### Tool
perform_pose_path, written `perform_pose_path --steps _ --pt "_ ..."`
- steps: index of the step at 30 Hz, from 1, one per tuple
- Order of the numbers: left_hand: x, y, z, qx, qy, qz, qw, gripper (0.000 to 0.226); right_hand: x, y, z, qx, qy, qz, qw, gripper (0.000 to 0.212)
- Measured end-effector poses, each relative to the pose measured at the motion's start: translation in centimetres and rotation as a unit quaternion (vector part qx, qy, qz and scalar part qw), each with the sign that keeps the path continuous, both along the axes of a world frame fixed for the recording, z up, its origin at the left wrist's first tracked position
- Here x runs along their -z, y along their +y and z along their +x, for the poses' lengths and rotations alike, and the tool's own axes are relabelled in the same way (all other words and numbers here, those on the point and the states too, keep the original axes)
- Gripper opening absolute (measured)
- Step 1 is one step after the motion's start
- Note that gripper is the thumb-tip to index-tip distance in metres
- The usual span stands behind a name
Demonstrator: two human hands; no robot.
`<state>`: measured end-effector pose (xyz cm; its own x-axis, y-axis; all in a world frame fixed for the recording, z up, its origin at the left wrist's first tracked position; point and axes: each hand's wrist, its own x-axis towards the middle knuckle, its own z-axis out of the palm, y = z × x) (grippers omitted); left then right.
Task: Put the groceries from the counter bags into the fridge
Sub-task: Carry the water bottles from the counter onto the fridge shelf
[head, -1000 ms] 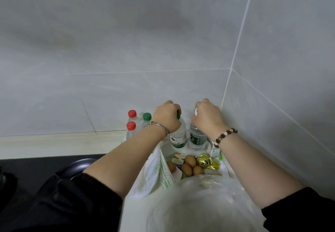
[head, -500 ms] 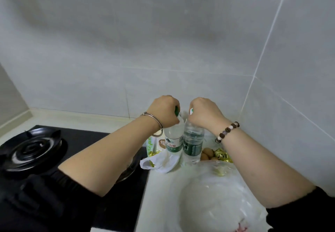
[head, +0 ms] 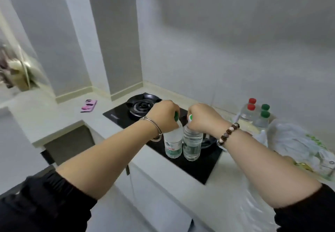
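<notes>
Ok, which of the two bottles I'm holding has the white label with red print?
The left bottle, in your left hand, with the green cap. The right bottle, in your right hand, has a dark green label and a cap showing white.

The left bottle and right bottle are clear, with green caps and green-and-white labels. The rear bottles have red and green caps; the stove is black, the counter white, the bag white with green print.
</notes>
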<state>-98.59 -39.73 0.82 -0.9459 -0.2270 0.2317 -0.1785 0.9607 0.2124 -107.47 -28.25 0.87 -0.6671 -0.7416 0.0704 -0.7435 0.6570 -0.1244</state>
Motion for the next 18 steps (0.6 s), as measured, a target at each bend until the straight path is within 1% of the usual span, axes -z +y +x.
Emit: perform_pose_path --steps 4,8,10,12,18 --pt "0.7 -4.2 9.7 -0.094 -0.025 -0.002 0.995 0.018 1.2 -6.2 7.9 -0.095 -0.044 0.008 0.994 0.019" --pt "1.7 -7.8 19.4 -0.198 -0.041 0.004 0.979 0.015 2.5 -11.8 15.8 -0.203 -0.072 0.009 0.976 0.016" --pt "2.1 -9.1 24.2 -0.258 -0.042 0.015 0.965 0.015 3.1 -14.4 19.8 -0.262 -0.084 0.015 0.961 0.014" --pt "2.6 -10.1 28.6 -0.314 -0.039 0.026 0.948 0.016 3.5 -16.7 23.7 -0.319 -0.088 0.016 0.943 0.007" --pt "3.2 -10.7 39.4 -0.468 -0.025 0.033 0.883 0.017 4.4 -22.1 33.6 -0.466 -0.102 0.022 0.878 0.013"
